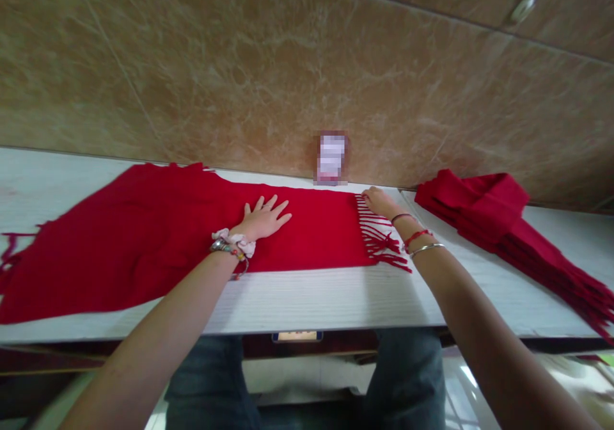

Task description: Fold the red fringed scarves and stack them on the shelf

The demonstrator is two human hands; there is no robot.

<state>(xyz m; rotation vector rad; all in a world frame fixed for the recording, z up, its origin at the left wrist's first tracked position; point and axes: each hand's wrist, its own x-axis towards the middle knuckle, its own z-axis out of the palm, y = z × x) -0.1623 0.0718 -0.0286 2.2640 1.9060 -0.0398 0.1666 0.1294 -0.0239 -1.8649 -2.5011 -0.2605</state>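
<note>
A red fringed scarf (316,228) lies across the white tabletop, flat and narrow in the middle and spread wider with soft wrinkles at the left. My left hand (263,219) rests flat on its middle, fingers spread. At the right end of the cloth, my right hand (378,201) has its fingers drawn together at the far corner of the fringe (377,228). The fingertips are partly hidden, but they seem to pinch the fringe strands there. Some strands nearer to me are bunched together.
More red fringed scarves (494,219) lie folded in a pile at the right. A blurred-out phone-like object (330,158) leans on the brown marbled wall (215,65) behind the table. The white table's (307,302) front edge runs just above my legs.
</note>
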